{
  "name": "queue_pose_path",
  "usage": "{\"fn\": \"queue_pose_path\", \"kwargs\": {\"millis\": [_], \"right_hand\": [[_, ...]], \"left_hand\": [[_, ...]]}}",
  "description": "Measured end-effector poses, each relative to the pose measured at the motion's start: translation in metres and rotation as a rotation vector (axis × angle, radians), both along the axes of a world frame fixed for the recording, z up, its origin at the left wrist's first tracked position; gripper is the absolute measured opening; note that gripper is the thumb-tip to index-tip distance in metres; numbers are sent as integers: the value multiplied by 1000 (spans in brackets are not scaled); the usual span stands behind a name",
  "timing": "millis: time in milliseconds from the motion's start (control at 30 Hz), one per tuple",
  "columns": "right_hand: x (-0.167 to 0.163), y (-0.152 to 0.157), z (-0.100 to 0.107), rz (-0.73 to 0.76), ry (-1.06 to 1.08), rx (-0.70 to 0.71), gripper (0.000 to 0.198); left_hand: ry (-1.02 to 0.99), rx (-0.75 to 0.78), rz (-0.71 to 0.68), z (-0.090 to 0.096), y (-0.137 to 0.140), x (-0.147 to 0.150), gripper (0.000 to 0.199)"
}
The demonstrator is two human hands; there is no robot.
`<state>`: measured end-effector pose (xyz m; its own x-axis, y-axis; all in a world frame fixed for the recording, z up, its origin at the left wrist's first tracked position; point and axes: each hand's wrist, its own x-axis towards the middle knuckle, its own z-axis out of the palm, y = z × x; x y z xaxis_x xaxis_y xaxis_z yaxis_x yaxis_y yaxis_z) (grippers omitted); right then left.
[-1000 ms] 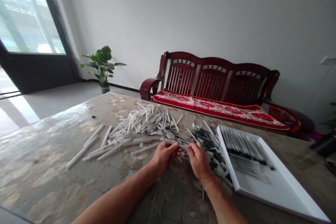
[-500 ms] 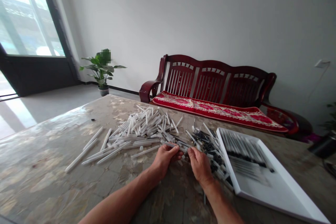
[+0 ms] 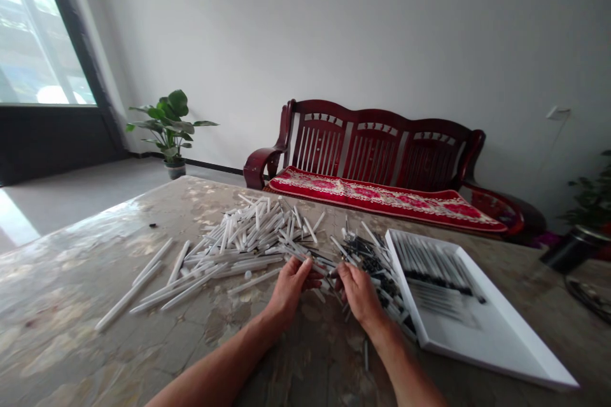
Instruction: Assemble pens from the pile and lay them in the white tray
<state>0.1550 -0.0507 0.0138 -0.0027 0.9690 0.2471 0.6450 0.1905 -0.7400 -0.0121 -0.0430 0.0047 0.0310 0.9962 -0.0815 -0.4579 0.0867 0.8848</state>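
My left hand (image 3: 290, 283) is closed in a pinch, thumb against fingers, at the near edge of a heap of white pen tubes (image 3: 252, 229). What it grips is too small and blurred to make out. My right hand (image 3: 359, 289) is also pinched, a short gap to the right, its fingertips facing the left hand's. Something small and thin seems to be in it, but I cannot tell what. Close beyond the right hand lies a pile of black and clear pen parts (image 3: 370, 254). Several loose white tubes (image 3: 128, 296) lie to the left.
On the right stands a shallow white tray (image 3: 506, 346) holding rows of clear pens with black ends (image 3: 432, 257). A black cylinder (image 3: 575, 248) is at the far right. Beyond the patterned table (image 3: 71, 331) are a red wooden bench (image 3: 372, 146) and a potted plant (image 3: 172, 130).
My hands have moved slightly apart, with the fingertips separating. The view has shifted a little to the right. The heap and the tray look the same.
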Motion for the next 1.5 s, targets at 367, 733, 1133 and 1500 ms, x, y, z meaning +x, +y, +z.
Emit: {"fn": "queue_pose_path", "kwargs": {"millis": [367,733,1133,1500], "right_hand": [[69,-6,23,-288,-807,-244,13],[53,4,13,-113,-360,98,15],[34,10,-2,35,-8,318,19],[26,5,-1,109,-57,367,20]], "left_hand": [[901,378,42,-1,6,-14,29],[1431,589,-37,2,3,-18,32],[1418,638,-11,1,9,-22,30],[1396,653,-42,0,7,-19,27]]}}
